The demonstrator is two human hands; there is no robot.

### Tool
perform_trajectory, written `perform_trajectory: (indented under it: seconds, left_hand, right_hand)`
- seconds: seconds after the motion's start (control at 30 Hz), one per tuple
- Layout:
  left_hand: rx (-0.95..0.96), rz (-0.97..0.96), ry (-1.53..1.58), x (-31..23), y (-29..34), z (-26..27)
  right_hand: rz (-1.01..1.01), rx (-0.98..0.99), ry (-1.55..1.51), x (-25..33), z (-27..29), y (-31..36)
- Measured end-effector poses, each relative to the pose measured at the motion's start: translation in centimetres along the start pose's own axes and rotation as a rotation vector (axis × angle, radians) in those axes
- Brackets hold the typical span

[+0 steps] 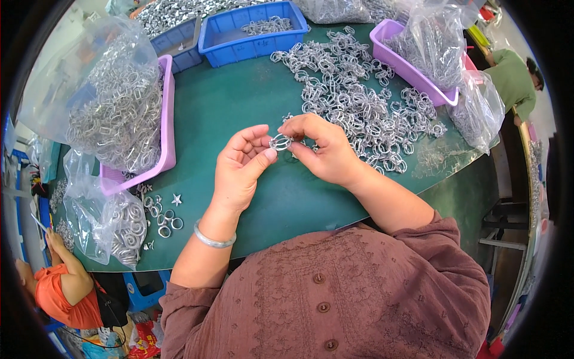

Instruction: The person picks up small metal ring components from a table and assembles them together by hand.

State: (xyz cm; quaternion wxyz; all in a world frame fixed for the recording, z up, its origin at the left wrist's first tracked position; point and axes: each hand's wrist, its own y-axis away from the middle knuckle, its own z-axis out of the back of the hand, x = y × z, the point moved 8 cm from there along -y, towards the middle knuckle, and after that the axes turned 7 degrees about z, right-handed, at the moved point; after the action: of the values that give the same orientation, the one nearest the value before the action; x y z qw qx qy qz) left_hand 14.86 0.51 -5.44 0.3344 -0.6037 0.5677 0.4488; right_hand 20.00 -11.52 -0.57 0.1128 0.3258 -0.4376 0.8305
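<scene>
A small silver metal ring (pixel 279 142) with an openwork shape is held between my two hands above the green table (pixel 221 102). My left hand (pixel 242 167) pinches its left side between thumb and fingers, and a bangle circles that wrist. From the right, my right hand (pixel 327 149) grips the ring with thumb and bent forefinger. Just beyond my right hand spreads a big loose heap of similar silver rings (pixel 353 102). Fine details of the held ring are too small to tell.
On the left, a purple tray (pixel 168 119) carries a plastic bag of rings (pixel 113 113); a smaller bag (pixel 128 230) lies nearer. Several plain rings (pixel 164 221) and a star piece (pixel 177 199) are beside it. Blue bins (pixel 251 45) stand behind; another purple tray (pixel 412 75) sits far right. Two people work nearby.
</scene>
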Motion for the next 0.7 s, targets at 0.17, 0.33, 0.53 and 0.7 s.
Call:
perform_trajectory:
  seconds: [0.17,0.33,0.53,0.7]
  left_hand:
    - [0.019,-0.169,-0.071,-1.4,0.4,-0.6]
    - [0.014,-0.224,-0.100,-1.7,0.6,-0.7]
    - [0.007,-0.223,-0.114,-1.7,0.6,-0.6]
    - [0.017,-0.229,-0.122,-1.7,0.5,-0.7]
  right_hand:
    - [-0.082,-0.065,-0.215,-0.6,-0.2,0.3]
    - [-0.054,-0.060,-0.255,-0.4,-0.2,0.2]
    - [-0.053,-0.053,-0.214,0.0,0.0,0.1]
    - [-0.013,-0.038,-0.115,0.4,0.2,0.0]
